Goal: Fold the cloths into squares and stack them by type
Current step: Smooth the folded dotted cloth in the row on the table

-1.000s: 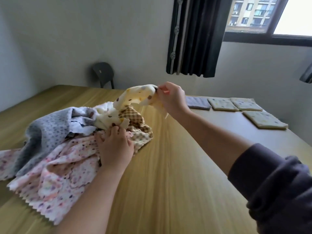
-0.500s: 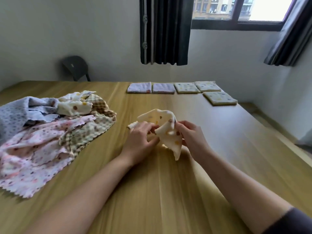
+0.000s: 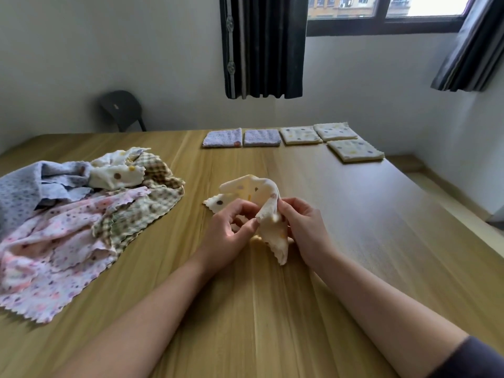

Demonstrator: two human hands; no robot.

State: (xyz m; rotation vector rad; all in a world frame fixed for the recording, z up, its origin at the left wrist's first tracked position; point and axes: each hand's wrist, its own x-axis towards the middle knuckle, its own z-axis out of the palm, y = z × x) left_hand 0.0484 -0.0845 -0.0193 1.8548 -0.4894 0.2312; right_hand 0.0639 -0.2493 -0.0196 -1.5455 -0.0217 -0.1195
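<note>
Your left hand (image 3: 229,230) and right hand (image 3: 305,230) are close together, both clamped on the cream dotted cloth (image 3: 261,192). The left thumb and fingers pinch a fold at its middle, and the right fingers curl round the edge beside it. The cloth is bunched up between them. One scalloped corner lies on the wooden table (image 3: 272,309) just beyond your left hand, and another hangs down between your wrists; whether that one touches the wood I cannot tell.

Left of the cream dotted cloth, well apart from it, lies the pile of unfolded cloths (image 3: 68,214): grey-blue, pink dotted, green checked and another cream one on top. Beyond the cream dotted cloth, near the far edge, two folded lilac squares (image 3: 222,137) lie side by side. Three folded cream squares (image 3: 300,135) are to their right, one of them set nearer you.

Farther back stand a dark chair (image 3: 120,109) against the pale wall (image 3: 163,64), a dark curtain (image 3: 263,45) and a window (image 3: 381,9).
</note>
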